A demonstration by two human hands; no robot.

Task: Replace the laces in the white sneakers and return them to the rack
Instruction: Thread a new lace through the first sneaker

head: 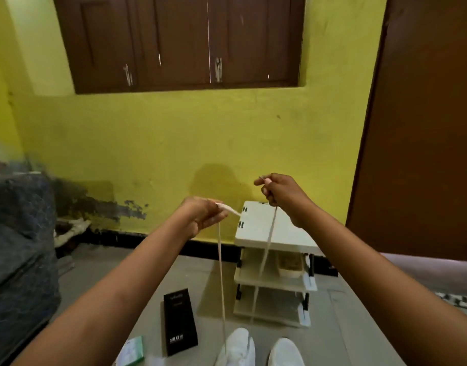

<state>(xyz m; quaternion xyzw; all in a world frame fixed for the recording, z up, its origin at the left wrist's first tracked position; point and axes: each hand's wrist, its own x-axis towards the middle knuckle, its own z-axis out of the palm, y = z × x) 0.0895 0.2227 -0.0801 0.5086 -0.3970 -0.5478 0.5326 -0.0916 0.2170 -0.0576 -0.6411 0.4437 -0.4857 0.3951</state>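
rack [269,228] ahead, black box [180,321] left, taut lace [221,273] crossing open floor [346,313] between

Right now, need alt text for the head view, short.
Both hands, left hand and right hand, pinch the ends of a long white shoelace pulled up from the left white sneaker on the floor. A cream three-tier plastic shoe rack stands behind, against a yellow wall.

A black box [180,321] lies on the floor [346,326], a green-and-white packet [133,351] beside it toward the near left. A dark blue quilted bundle [18,241] fills the left edge. Behind, a yellow wall [174,133] carries brown shutters [179,40]; a brown door [425,122] stands right.
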